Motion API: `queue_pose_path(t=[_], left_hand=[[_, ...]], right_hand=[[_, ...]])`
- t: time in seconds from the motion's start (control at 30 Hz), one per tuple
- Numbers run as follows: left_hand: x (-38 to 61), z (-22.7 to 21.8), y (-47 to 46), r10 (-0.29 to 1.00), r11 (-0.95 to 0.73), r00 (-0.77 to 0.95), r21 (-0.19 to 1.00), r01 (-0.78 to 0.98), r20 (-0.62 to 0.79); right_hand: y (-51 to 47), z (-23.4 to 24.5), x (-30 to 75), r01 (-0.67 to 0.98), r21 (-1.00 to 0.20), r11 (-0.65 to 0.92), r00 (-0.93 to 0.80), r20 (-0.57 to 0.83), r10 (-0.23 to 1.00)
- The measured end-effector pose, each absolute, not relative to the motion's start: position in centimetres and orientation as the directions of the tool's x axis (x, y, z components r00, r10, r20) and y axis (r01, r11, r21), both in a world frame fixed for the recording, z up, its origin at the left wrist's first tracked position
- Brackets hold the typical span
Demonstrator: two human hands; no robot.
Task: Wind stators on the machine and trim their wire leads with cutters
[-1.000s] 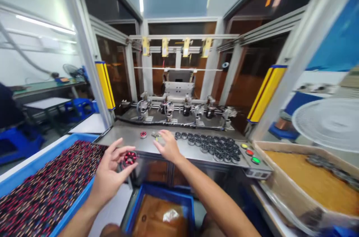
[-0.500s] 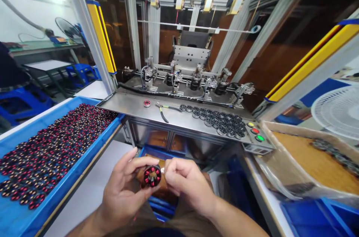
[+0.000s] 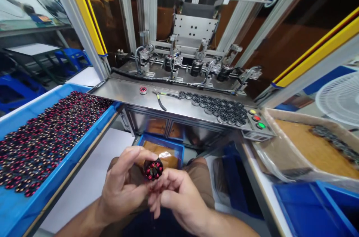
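A small round wound stator (image 3: 153, 169), black with red coils, is pinched between the fingers of my left hand (image 3: 123, 186) low in the middle of the view. My right hand (image 3: 179, 199) is curled right beside it, its fingertips touching the part's lower edge. Both hands hover over my lap, in front of the steel shelf (image 3: 126, 93) of the machine. One more red stator (image 3: 143, 90) and a pair of cutters (image 3: 159, 99) lie on that shelf, beside a heap of dark unwound stators (image 3: 221, 109).
A blue tray (image 3: 92, 128) at left holds many wound stators. A cardboard box (image 3: 308, 147) lined with brown paper sits at right, by three coloured buttons (image 3: 256, 118). A blue bin (image 3: 161, 147) stands under the shelf. Winding spindles (image 3: 196, 65) line the machine's back. A white fan (image 3: 339, 98) is at far right.
My right hand came off the shelf and joined my left at the stator. Both hands then dropped lower toward my lap, and the part is now tilted between the fingers.
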State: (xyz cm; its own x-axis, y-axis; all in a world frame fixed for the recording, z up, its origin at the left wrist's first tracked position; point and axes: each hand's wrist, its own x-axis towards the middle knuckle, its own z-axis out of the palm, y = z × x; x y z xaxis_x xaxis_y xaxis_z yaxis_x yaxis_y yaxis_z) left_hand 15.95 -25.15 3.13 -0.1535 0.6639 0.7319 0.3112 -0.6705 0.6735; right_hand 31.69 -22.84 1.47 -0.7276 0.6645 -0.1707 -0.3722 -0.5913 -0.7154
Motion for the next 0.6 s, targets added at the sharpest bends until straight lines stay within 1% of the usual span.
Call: queue_pose_path(t=[0.13, 0.3, 0.4, 0.5, 0.6], left_hand=[[15.9, 2.7, -24.9, 0.68, -0.634, -0.176, 0.691, 0.347, 0.712], [15.4, 1.9, -25.1, 0.696, -0.598, -0.191, 0.706, 0.378, 0.692], [15.3, 1.6, -25.2, 0.7, -0.595, -0.197, 0.712, 0.372, 0.687], [15.3, 1.8, -25.0, 0.714, -0.583, -0.239, 0.748, 0.315, 0.658], [15.1, 2.4, -24.9, 0.811, -0.485, -0.277, 0.858, 0.17, 0.514]], right_hand=[[-23.1, 2.3, 30.8, -0.375, -0.677, -0.634, -0.69, -0.252, 0.678], [-22.8, 2.3, 30.2, -0.401, -0.679, -0.615, -0.688, -0.22, 0.691], [-23.0, 2.0, 30.1, -0.378, -0.674, -0.635, -0.682, -0.261, 0.683], [-23.3, 1.6, 30.6, -0.327, -0.677, -0.66, -0.696, -0.3, 0.653], [-23.2, 1.3, 31.9, -0.238, -0.723, -0.648, -0.727, -0.31, 0.612]])
